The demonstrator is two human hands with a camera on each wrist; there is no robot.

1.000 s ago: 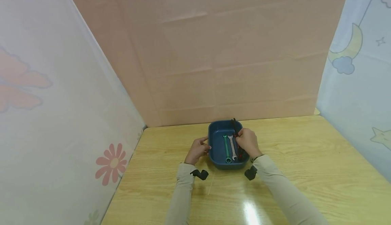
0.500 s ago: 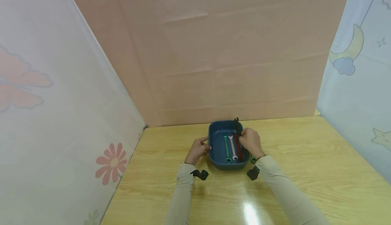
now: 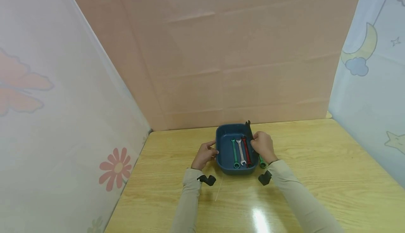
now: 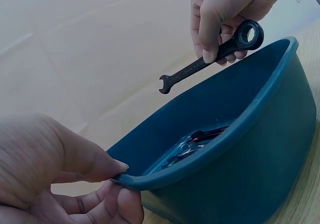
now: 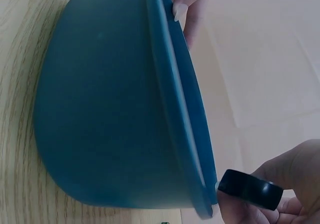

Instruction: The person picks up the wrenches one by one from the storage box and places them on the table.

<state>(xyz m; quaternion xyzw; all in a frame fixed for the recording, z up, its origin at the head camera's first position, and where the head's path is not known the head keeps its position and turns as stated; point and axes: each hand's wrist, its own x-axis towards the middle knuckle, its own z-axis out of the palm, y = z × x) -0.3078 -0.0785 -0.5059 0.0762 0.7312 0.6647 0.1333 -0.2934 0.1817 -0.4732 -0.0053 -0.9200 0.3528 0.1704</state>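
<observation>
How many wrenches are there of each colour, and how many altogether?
Green wrenches: 2, one in the tub and one on the table beside the tub
Silver wrench: 1
Red wrench: 1
Black wrench: 1, held in the right hand
Total: 5 wrenches

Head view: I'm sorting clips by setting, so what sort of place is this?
Probably a staged recording booth, not a workshop: patterned cloth screens enclose a bare wooden table, where a blue tub holds a few coloured wrenches.
</observation>
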